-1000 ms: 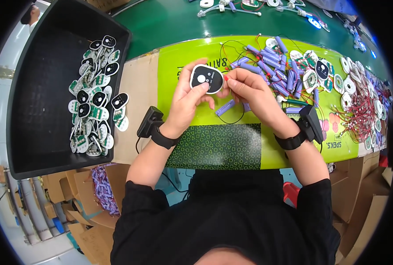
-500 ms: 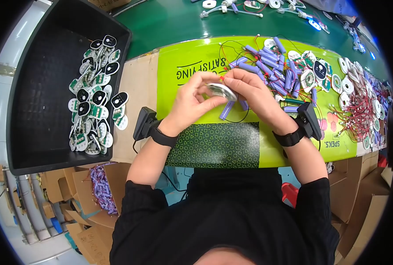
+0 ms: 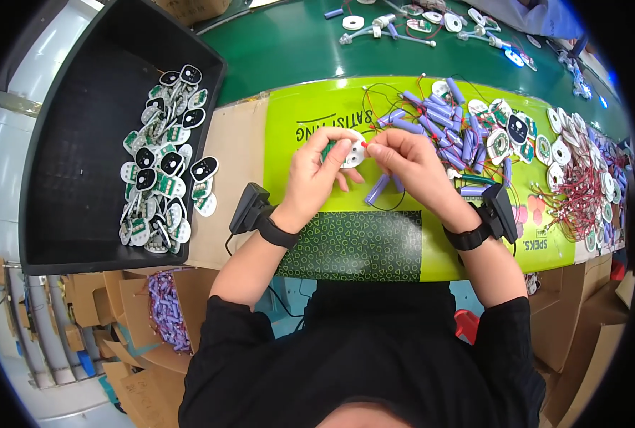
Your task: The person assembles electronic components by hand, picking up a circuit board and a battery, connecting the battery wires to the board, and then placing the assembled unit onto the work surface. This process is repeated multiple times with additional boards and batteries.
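My left hand (image 3: pixel 312 171) grips a white rounded plastic piece (image 3: pixel 354 156) with a strip of green circuit board, its flat face with small holes turned up. At the right edge of that piece sits a small red connector (image 3: pixel 364 145), pinched between the thumb and forefinger of my right hand (image 3: pixel 412 158). Any wire running from the connector is hard to make out behind the fingers. Just below my right hand, a purple cylindrical battery (image 3: pixel 377 190) lies on the yellow-green mat (image 3: pixel 282 107), a dark wire curving from it.
Wired purple batteries (image 3: pixel 442 118) are heaped beyond my right hand, beside white circuit-board pieces (image 3: pixel 499 143). Farther right lie red wires (image 3: pixel 571 200) and white rings (image 3: pixel 561 152). A black bin (image 3: pixel 61 150) at left holds white-and-green assemblies (image 3: pixel 146 192). Cardboard boxes (image 3: pixel 150 378) stand below.
The white piece has tipped from nearly edge-on to showing its flat face. My right fingers have drawn slightly apart from my left hand, now at the piece's right edge. The whole view has shifted a little.
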Demonstrator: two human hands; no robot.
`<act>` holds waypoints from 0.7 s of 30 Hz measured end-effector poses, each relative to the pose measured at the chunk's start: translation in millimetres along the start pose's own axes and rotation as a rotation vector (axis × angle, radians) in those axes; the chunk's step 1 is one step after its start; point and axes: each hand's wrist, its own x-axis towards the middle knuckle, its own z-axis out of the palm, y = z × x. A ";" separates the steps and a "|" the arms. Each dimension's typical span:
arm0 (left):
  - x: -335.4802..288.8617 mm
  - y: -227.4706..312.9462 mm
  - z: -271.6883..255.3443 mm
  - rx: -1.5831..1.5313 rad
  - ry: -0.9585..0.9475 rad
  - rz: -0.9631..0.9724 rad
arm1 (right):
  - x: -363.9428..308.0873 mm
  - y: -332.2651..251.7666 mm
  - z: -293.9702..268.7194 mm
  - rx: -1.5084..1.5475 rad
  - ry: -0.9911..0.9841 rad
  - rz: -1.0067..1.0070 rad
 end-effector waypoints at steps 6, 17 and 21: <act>0.9 6.0 -0.4 0.300 -0.041 0.118 | -1.8 -11.4 -1.2 -0.004 -0.067 0.044; -9.1 -3.3 10.0 0.171 0.054 0.016 | -8.9 -16.1 10.3 -0.764 0.300 -0.736; -7.0 -5.6 12.4 0.084 0.059 -0.007 | -7.6 -15.3 10.5 -0.960 0.307 -0.806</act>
